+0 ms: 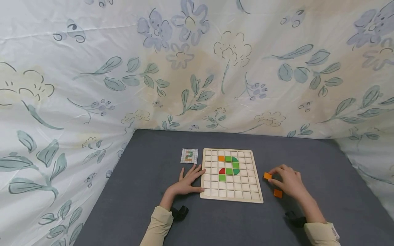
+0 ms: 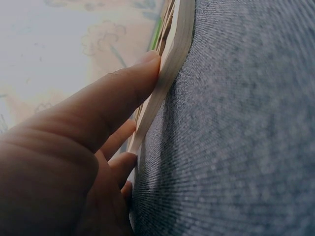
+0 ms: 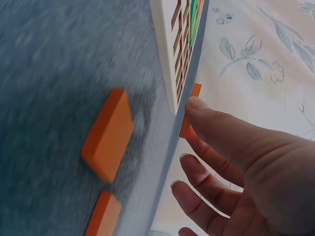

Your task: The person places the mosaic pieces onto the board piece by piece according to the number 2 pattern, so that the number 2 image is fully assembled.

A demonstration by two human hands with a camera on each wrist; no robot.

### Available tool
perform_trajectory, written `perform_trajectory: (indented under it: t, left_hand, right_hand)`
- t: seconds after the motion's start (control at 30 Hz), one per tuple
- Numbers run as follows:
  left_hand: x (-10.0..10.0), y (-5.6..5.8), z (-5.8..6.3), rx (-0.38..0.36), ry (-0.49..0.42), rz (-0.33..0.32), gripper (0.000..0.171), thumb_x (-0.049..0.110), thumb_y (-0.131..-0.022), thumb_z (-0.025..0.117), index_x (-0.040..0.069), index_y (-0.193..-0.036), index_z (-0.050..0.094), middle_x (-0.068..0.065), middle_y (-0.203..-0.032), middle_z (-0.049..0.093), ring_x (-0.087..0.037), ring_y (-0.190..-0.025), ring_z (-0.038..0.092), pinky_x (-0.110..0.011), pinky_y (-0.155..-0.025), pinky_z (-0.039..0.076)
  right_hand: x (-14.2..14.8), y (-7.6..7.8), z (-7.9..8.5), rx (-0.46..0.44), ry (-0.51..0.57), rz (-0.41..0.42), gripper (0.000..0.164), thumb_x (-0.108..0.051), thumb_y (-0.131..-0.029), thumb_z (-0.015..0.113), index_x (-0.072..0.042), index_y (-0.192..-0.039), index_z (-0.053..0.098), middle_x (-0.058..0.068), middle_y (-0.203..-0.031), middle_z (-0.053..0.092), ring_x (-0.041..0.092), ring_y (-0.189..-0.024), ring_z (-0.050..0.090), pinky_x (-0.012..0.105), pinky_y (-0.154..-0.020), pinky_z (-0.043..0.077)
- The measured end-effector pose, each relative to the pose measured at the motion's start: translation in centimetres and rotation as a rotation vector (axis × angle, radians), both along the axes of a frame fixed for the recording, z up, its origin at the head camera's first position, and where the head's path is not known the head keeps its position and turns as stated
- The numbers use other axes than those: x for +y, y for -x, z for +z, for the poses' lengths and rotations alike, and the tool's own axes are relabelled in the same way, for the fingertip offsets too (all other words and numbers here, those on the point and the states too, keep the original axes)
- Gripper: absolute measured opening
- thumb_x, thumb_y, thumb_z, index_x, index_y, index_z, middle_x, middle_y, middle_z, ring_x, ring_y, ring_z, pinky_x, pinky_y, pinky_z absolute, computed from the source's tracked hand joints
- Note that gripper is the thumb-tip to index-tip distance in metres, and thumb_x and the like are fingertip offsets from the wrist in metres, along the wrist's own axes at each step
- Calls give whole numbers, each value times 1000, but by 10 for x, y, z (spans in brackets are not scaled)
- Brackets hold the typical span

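Observation:
A pale wooden grid board (image 1: 252, 191) lies on the dark table, bearing orange, green and red tiles (image 1: 228, 171) in a curved pattern. At its left edge rests my left hand (image 1: 186, 182), fingers spread; in the left wrist view the thumb (image 2: 133, 78) touches the board's side. To the right of the board, my right hand (image 1: 287, 181) pinches an orange square tile (image 1: 267, 176) between thumb and forefinger. In the right wrist view, the held tile (image 3: 197, 90) shows past the thumb. Below that hand lies a loose orange tile (image 1: 278, 193).
A small card (image 1: 189, 156) printed with a coloured grid pattern lies left of the board. The right wrist view shows another orange tile (image 3: 104, 215) near the loose one. Floral cloth (image 1: 197, 68) hangs behind the table and along its sides.

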State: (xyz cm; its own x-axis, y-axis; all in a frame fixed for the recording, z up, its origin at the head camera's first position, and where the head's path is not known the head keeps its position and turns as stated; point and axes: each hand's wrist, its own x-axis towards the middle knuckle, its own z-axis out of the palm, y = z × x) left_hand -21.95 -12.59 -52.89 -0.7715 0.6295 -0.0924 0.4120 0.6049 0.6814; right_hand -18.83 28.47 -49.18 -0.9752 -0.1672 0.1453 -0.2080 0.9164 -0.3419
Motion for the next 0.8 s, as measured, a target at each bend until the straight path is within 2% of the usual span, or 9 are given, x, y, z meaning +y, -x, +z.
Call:
perform_trajectory:
  t: [0.47, 0.8]
  left_hand:
    - [1, 0, -1, 13, 5, 3, 76, 44, -88, 60, 22, -149, 22, -4, -157, 8, -24, -144, -3, -59, -106, -16]
    - [0, 0, 0, 13, 6, 9, 76, 44, -87, 61, 22, -149, 22, -3, -156, 8, -24, -144, -3, -59, -106, -16]
  right_hand:
    - [-26, 2, 4, 20, 35, 70, 23, -23, -77, 75, -13, -96, 69, 10, -100, 57, 33, -94, 50, 55, -79, 29]
    - [-43, 7, 0, 35, 37, 95, 22, -23, -76, 76, -15, -95, 69, 7, -99, 58, 32, -94, 51, 56, -79, 31]
